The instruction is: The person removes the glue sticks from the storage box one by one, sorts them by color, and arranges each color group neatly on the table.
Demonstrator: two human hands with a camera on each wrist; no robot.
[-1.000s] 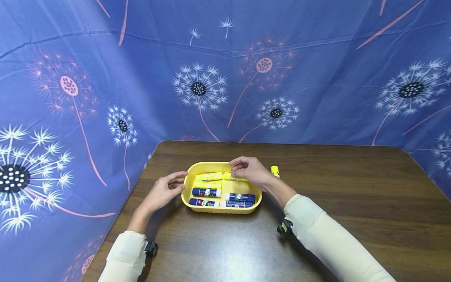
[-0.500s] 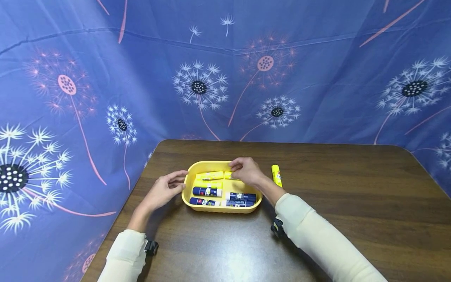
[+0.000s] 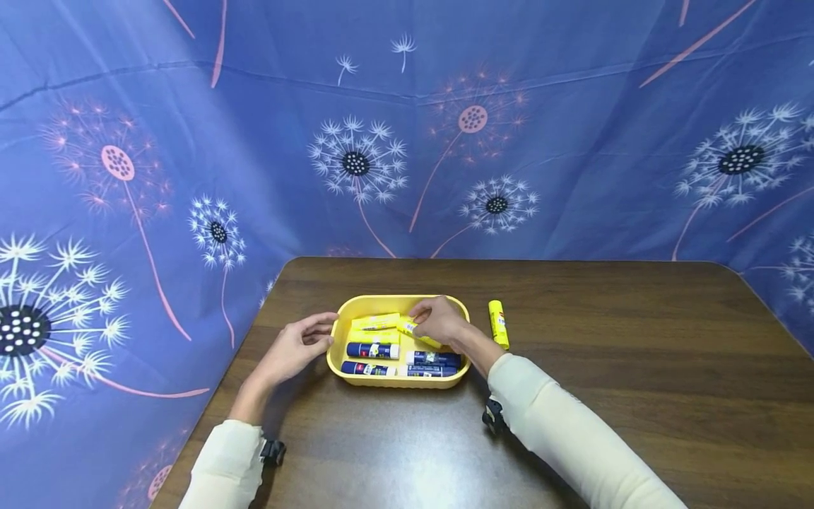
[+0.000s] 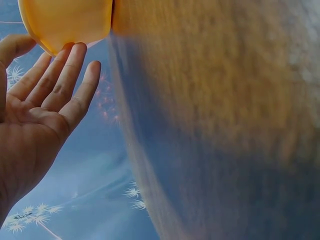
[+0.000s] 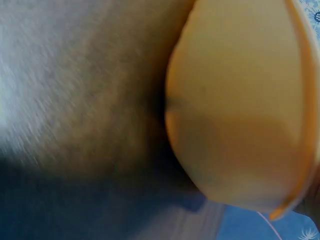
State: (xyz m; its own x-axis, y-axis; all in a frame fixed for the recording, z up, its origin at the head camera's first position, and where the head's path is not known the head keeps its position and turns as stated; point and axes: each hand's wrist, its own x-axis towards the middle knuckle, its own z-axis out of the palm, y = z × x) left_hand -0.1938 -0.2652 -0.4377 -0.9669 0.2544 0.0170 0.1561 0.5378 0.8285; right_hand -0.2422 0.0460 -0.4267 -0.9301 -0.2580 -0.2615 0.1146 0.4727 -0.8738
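Note:
A yellow plastic tray (image 3: 400, 382) holds several glue sticks, both yellow and dark blue. At its back right, my right hand (image 3: 441, 324) reaches in and pinches a yellow glue stick (image 3: 407, 326), which lies slanted and is partly covered by the fingers. My left hand (image 3: 297, 346) is at the tray's left end. The left wrist view has its fingers (image 4: 59, 87) nearly straight, with tips against the tray's outer wall (image 4: 70, 22). In the right wrist view the tray wall (image 5: 240, 100) hides most of the right hand.
Another yellow glue stick (image 3: 499, 324) lies on the brown wooden table (image 3: 604, 339), right of the tray. Inside the tray, yellow glue sticks (image 3: 376, 322) lie at the back left and blue glue sticks (image 3: 372, 350) nearer the front. A blue dandelion-print cloth (image 3: 407, 141) hangs behind the table.
The yellow glue stick under my right hand has turned from lying along the tray's back to a slant. The right hand has shifted slightly left and down. The left hand keeps its place.

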